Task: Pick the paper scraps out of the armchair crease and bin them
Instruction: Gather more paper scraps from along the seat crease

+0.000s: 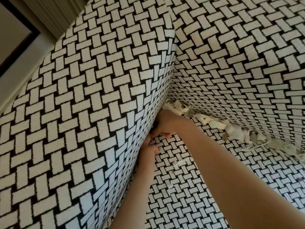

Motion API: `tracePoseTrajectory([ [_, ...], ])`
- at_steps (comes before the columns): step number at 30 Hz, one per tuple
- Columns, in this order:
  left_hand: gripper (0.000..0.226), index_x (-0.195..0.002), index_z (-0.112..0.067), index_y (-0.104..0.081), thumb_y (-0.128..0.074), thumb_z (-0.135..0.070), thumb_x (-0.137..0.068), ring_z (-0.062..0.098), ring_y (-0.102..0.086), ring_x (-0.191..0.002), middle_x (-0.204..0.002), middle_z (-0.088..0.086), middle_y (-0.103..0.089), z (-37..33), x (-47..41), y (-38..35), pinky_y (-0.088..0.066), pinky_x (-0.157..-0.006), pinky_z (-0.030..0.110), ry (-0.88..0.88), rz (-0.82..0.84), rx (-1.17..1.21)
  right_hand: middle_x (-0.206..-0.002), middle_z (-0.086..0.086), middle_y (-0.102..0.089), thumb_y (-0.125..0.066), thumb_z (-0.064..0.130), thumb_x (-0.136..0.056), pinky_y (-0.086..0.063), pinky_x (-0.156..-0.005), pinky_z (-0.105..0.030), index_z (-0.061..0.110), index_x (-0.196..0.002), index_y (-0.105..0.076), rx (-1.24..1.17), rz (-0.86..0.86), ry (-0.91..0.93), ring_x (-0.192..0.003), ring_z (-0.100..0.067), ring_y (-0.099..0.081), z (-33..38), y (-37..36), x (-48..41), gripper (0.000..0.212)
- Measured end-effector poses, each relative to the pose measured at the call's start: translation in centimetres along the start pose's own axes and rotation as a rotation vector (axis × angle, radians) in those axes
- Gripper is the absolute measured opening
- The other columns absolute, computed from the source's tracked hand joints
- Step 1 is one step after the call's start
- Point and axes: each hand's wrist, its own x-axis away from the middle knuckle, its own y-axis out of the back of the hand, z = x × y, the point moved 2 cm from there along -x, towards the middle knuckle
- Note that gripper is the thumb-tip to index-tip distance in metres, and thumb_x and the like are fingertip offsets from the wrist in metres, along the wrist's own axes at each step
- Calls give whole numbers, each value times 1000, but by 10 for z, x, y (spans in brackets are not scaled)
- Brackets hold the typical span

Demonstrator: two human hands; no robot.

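The armchair (85,100) is covered in black-and-white woven-pattern fabric. White paper scraps (231,129) with a few coins among them lie packed along the crease between seat and backrest, from the corner out to the right. Two small scraps (180,161) lie loose on the seat. Both hands sit at the crease between the left armrest and the seat. My right hand (166,124) has its fingertips pushed into that crease near the back corner. My left hand (150,151) presses into the same crease just in front of it. The fabric hides whatever the fingers touch.
A curtain (54,14) and a dark-framed panel (14,38) stand behind the armrest at the upper left. No bin is in view. The seat (231,179) runs to the right of my forearms.
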Motion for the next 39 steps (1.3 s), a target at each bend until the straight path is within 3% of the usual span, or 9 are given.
tracePoseTrajectory([
  [5, 95, -137, -11, -44, -40, -5, -43, 22, -40, -130, -141, 5, -45, 3, 1, 2, -33, -111, 42, -78, 43, -51, -75, -15, -68, -73, 16, -76, -48, -42, -18, 1, -107, -60, -10, 26, 30, -45, -14, -60, -7, -1, 1, 37],
  [12, 86, -138, -13, -44, -43, 1, -53, 13, -39, -132, -144, 0, -42, 6, 4, 6, -33, -111, 34, -188, 63, -53, -59, -14, -64, -68, 21, -82, -47, -41, -12, 8, -108, -66, -91, -39, 156, -33, -2, -54, -14, -4, 18, 29],
  [15, 76, -135, -21, -46, -41, 13, -68, -16, -56, -87, -127, -17, -49, 12, 1, 7, -46, -73, 6, -228, 42, -75, -66, -18, -66, -67, 14, -82, -48, -42, -13, 7, -111, -64, -231, -98, 173, -37, -2, -57, -22, -11, 26, 30],
  [17, 76, -132, -27, -45, -33, 23, -75, -15, -53, -65, -114, -25, -51, 14, 0, 7, -42, -59, 4, -247, 41, -90, -60, -10, -62, -67, 8, -82, -51, -44, -15, -1, -104, -64, -321, -112, 169, -39, -3, -59, -26, -14, 30, 24],
  [22, 66, -127, -23, -53, -36, 18, -79, 9, -41, -129, -141, -4, -45, 15, 0, 7, -27, -115, 30, -317, 11, -168, -65, -8, -61, -61, 0, -83, -54, -50, -17, -4, -91, -63, -510, -133, 123, -47, -4, -61, -32, -18, 42, 9],
  [27, 50, -120, -24, -49, -41, 12, -87, 11, -48, -120, -127, -4, -53, 20, 1, 0, -35, -101, 22, -371, -13, -266, -63, -10, -64, -57, 22, -90, -53, -45, -21, 1, -79, -66, -738, -255, -44, -43, -10, -61, -32, -25, 49, 25],
  [33, 55, -144, -19, -31, -47, -5, -93, 4, -36, -131, -146, -4, -38, 21, 1, 0, -31, -105, 19, -450, 1, -418, -50, -9, -61, -52, 14, -87, -54, -42, -25, 2, -64, -63, -722, -337, -209, -37, -16, -58, -32, -34, 58, 28],
  [36, 52, -141, -20, -40, -55, -19, -91, 10, -44, -129, -141, -2, -47, 26, -4, 6, -35, -111, 31, -634, -90, -608, -53, -11, -62, -52, 15, -85, -56, -49, -31, -2, -75, -64, -529, -496, -131, -43, -20, -59, -30, -33, 55, 24],
  [39, 38, -120, -14, -63, -54, -29, -87, 15, -66, -99, -111, 1, -69, 31, -6, 7, -52, -92, 31, -844, -225, -736, -72, -5, -58, -56, 19, -83, -47, -59, -29, 14, -108, -59, -217, -623, 26, -63, -21, -55, -15, -27, 45, 25],
])
